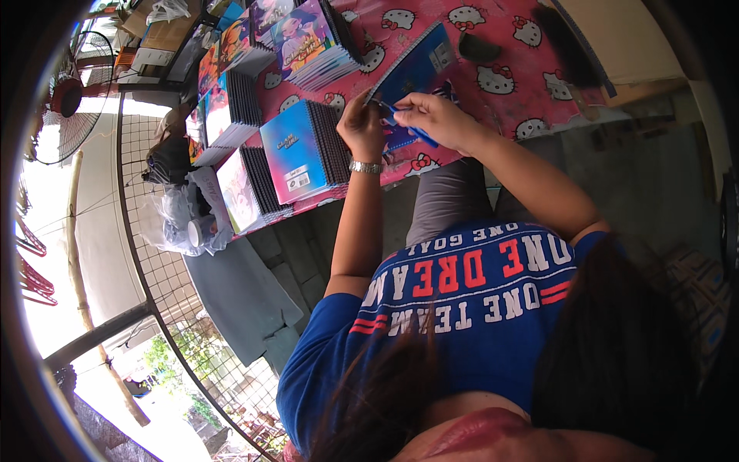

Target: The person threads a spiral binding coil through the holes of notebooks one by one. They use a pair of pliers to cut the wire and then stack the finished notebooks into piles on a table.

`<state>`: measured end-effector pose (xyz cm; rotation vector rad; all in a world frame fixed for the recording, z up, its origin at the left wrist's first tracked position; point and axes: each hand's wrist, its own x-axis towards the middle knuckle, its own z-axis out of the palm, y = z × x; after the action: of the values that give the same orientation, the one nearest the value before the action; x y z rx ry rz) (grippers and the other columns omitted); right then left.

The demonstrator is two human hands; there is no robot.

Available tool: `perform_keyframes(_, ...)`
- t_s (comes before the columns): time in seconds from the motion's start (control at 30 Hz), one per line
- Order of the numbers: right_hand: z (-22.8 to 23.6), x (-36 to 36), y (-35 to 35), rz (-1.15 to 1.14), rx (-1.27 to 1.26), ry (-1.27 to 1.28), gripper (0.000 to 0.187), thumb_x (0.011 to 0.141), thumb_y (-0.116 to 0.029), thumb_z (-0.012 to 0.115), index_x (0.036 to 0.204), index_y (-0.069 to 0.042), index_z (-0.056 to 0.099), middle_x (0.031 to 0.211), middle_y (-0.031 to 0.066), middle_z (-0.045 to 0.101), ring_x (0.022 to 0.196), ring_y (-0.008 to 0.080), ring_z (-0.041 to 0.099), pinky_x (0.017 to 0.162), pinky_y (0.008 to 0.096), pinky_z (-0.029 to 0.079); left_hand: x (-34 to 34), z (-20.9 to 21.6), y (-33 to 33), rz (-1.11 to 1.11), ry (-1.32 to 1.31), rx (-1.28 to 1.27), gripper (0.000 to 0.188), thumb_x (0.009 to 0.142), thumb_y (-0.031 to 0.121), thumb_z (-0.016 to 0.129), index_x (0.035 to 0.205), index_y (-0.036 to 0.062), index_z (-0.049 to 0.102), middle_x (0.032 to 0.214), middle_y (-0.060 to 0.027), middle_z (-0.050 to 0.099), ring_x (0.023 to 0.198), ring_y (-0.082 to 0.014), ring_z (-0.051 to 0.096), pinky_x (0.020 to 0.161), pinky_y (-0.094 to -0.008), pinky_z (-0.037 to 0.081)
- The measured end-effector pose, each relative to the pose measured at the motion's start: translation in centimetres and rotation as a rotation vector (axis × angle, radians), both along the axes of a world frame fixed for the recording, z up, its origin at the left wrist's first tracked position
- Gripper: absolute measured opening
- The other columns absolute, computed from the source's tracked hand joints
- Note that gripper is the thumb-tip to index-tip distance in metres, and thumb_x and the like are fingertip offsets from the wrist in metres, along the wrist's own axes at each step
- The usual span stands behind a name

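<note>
My left hand (360, 129), with a metal watch on its wrist, is closed on the coil-bound edge of a blue notebook (419, 65), which is tilted over the table. Close beside it, my right hand (437, 119) is wrapped round a blue-handled tool (423, 137) that looks like pliers. Its tip meets the lower corner of the coil near my left fingers; the jaws are too small and covered to make out. Under my hands lies another purple-blue notebook (399, 138), partly hidden. Left of my left wrist stands a stack of blue and pink coil-bound notebooks (296, 150).
More notebook stacks (312, 38) fill the left of the table with its pink patterned cover (500, 81). A dark green bowl-like piece (479, 48) lies beyond my right hand. Cardboard (635, 46) stands at the right. A plastic bag (192, 219) hangs at the left edge, beside wire mesh.
</note>
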<state>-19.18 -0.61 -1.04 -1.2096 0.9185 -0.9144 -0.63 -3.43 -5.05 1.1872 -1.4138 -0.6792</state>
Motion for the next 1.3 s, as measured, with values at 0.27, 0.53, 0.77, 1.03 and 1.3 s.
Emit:
perform_keyframes(0.27,-5.7,-12.9,1.8,-0.369,-0.494,0.893,0.039,0.082,-0.025,0.074,0.115,-0.006,0.063,0.105,0.0146,0.062,0.1,0.0352,0.06,0.087,0.0428,0.049,12.4,7.1,6.3,0.521,0.489,-0.043,0.021,0.094,0.004,0.061,0.114,-0.0006,0.061,0.088,-0.0044,0.067,0.062,-0.0108,0.061,0.045,-0.0202,0.045)
perform_keyframes(0.53,-7.4,-22.2,-4.3,-0.509,-0.568,1.334,0.039,0.085,-0.043,0.069,0.108,-0.011,0.067,0.116,0.0105,0.061,0.108,0.0339,0.057,0.09,0.0454,0.049,20.1,0.8,9.7,0.988,-0.245,0.191,0.027,0.089,0.012,0.069,0.113,-0.0012,0.07,0.093,-0.0112,0.073,0.074,-0.0164,0.066,0.068,-0.028,0.052)
perform_keyframes(0.77,-8.7,-29.5,-8.4,-0.666,-0.406,1.869,0.035,0.093,-0.033,0.06,0.119,-0.009,0.061,0.115,0.0158,0.061,0.105,0.0343,0.061,0.088,0.0425,0.051,19.0,1.4,9.8,1.067,-0.485,0.33,0.032,0.087,0.022,0.071,0.114,0.0055,0.072,0.101,-0.013,0.074,0.084,-0.0208,0.07,0.077,-0.0329,0.053)
perform_keyframes(1.03,-9.3,-32.1,-9.8,-0.732,-0.63,1.581,0.033,0.095,-0.021,0.052,0.126,-0.012,0.058,0.112,0.0216,0.061,0.1,0.0416,0.062,0.082,0.0476,0.052,20.6,0.4,9.4,0.958,-0.421,0.179,0.032,0.088,0.013,0.069,0.117,0.0005,0.068,0.105,-0.0169,0.071,0.095,-0.0294,0.066,0.087,-0.0402,0.051)
perform_keyframes(1.3,-1.9,-18.5,-7.9,-0.669,-0.34,0.345,0.032,0.091,0.003,0.039,0.116,-0.007,0.058,0.082,0.0052,0.058,0.065,0.0097,0.057,0.052,0.0249,0.048,-1.5,4.8,2.5,-0.33,-0.807,-0.212,0.025,0.077,0.009,0.071,0.102,0.0091,0.069,0.107,-0.0081,0.066,0.1,-0.0296,0.061,0.093,-0.0431,0.045)
